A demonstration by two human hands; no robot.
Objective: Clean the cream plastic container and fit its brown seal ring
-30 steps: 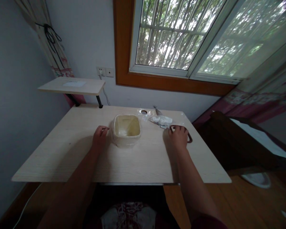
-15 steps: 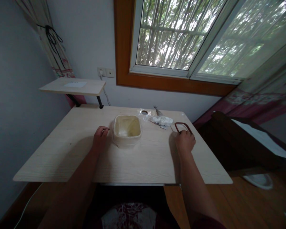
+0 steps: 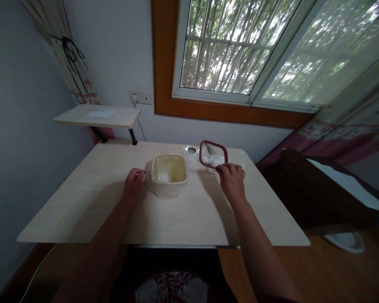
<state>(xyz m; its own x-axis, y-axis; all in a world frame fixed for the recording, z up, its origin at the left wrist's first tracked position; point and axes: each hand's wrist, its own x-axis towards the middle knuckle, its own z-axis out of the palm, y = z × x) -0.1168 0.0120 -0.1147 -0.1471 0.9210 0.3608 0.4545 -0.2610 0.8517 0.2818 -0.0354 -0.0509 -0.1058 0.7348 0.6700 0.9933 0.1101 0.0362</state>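
A cream, rounded-square bin (image 3: 169,183) stands on the table with its opening upward, and clear plastic film seems to hang about its outside. Just left of it, my left hand (image 3: 134,182) has its fingers curled together, the tips close to the film; whether they pinch anything is hidden. My right hand (image 3: 231,179) grips a brown rounded-square ring (image 3: 226,155) by its lower right corner. The ring is raised above the table and tilted, to the right of the bin. Through it shows a crumpled clear plastic bag (image 3: 215,160).
The pale wooden table (image 3: 183,223) has a cable hole (image 3: 192,150) near its back edge, with clear plastic beside it. A small raised shelf (image 3: 97,117) bearing a white paper stands at the back left. Beyond are a wall and window; dark furniture (image 3: 316,189) is on the right.
My right hand has moved left and lifted the brown ring from the table's right side, tilting it up in front of the crumpled bag. My left hand and the bin stay in place.
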